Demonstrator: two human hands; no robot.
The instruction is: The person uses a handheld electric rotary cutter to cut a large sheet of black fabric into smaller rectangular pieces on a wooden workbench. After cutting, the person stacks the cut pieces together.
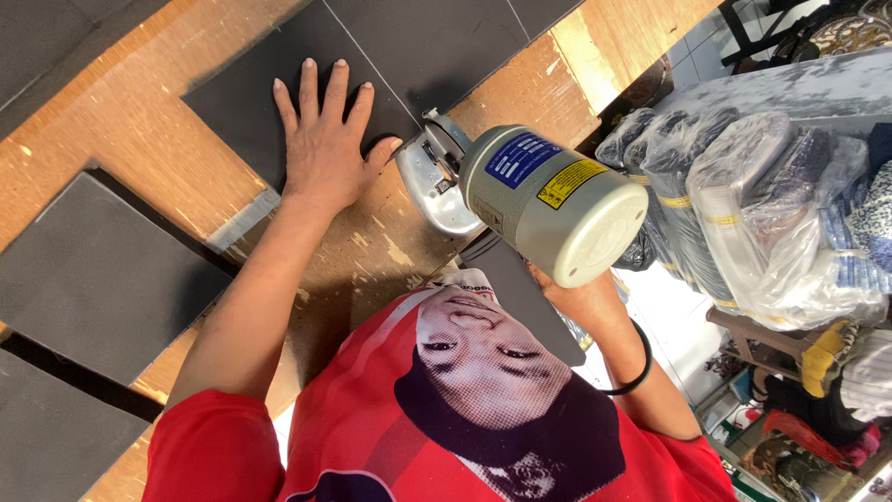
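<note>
Worn wooden table (139, 121), dark sheets laid across it. Your left hand (325, 139) lies flat, fingers spread, pressing the dark sheet (279, 84) at 11 o'clock. Electric cutting machine (530, 200) stands at centre, its metal base (432, 181) touching that sheet's corner. Your right hand (581, 297) grips the machine from beneath at 4 o'clock, mostly hidden. Bagged fabric bundles (743, 195) at 3 o'clock.

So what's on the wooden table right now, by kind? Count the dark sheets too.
Dark grey sheets: 5, one under the flat left hand
Electric cutting machine: 1, right hand behind it
Total: 6
</note>
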